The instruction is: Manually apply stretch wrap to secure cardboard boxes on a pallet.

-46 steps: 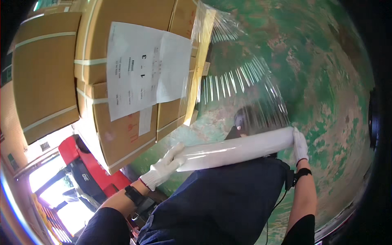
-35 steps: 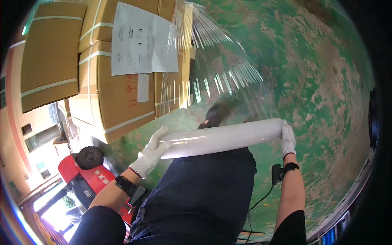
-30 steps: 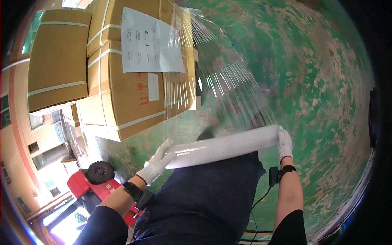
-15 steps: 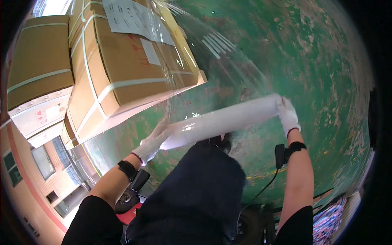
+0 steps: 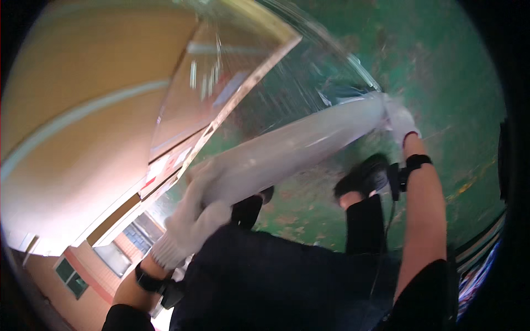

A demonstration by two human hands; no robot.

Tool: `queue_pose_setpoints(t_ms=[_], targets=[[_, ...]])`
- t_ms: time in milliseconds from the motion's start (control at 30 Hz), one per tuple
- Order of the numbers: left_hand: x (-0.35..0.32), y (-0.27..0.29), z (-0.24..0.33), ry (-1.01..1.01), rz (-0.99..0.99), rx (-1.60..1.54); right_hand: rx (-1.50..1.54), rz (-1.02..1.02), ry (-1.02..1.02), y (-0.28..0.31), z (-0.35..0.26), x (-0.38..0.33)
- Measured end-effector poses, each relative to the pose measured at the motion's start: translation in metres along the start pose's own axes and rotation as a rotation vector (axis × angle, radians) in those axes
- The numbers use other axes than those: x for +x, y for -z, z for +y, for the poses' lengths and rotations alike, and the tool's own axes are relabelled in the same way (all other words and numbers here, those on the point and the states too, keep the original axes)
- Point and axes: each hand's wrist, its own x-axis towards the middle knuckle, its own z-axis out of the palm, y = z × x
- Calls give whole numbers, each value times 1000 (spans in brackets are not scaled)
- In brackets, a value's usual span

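Film-wrapped cardboard boxes (image 5: 165, 99) beside hand-held stretch-film roll (image 5: 292, 149)

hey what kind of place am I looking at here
Probably a warehouse or loading area: stacked cardboard boxes, a worn green floor, and a roll of stretch wrap held at its ends by the gloved left hand and right hand.

Worn green floor (image 5: 452, 71); windowed orange wall (image 5: 83, 287).

film roll (image 5: 292, 149) between hands, boxes (image 5: 110, 110) left
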Motion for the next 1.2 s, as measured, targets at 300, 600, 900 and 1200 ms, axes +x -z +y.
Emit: queue_pose_setpoints(t_ms=[300, 600, 900, 1200], targets=[[-116, 117, -59, -407, 61, 742, 1225, -64, -556, -289, -11, -208], [-222, 175, -163, -219, 25, 512, 954, 147, -513, -314, -12, -417], [-286, 214, -333, -148, -101, 453, 1036, 409, -596, -452, -31, -584], [-303, 289, -482, -159, -165, 631, 947, 429, -626, -598, -92, -677]])
